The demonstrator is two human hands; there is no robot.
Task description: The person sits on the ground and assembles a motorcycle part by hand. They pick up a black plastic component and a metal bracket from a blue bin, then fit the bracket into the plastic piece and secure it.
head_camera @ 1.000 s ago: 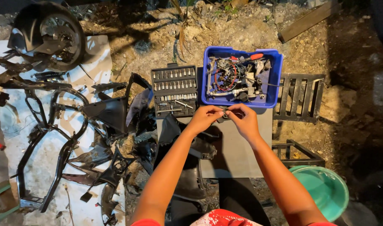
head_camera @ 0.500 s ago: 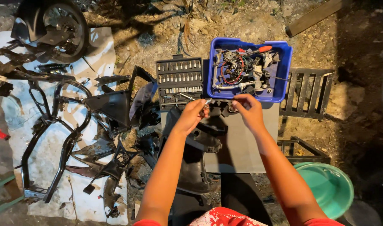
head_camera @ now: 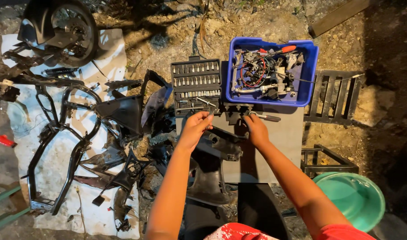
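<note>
My left hand (head_camera: pixel 195 128) pinches a small metal bit (head_camera: pixel 211 114) just below the open socket set case (head_camera: pixel 196 83). My right hand (head_camera: pixel 256 129) rests on the grey board (head_camera: pixel 279 146), its fingers closed on the metal end of a black-handled tool (head_camera: pixel 269 118) that lies on the board. A black plastic scooter panel (head_camera: pixel 214 153) lies between and under my forearms. Just beyond my right hand stands a blue tray (head_camera: pixel 309 71) full of wires, small parts and a red-handled screwdriver (head_camera: pixel 284 49).
A black scooter frame (head_camera: pixel 56 133) and loose black panels lie on a white sheet (head_camera: pixel 114 49) at left, with a wheel (head_camera: pixel 63 24) at the top left. Black metal racks (head_camera: pixel 334 95) stand at right. A green basin (head_camera: pixel 352 198) sits at the bottom right on dirt ground.
My hands, joined together in front of the blue tray before, have parted. The left moved toward the socket case with the bit, and the right dropped onto the black-handled tool.
</note>
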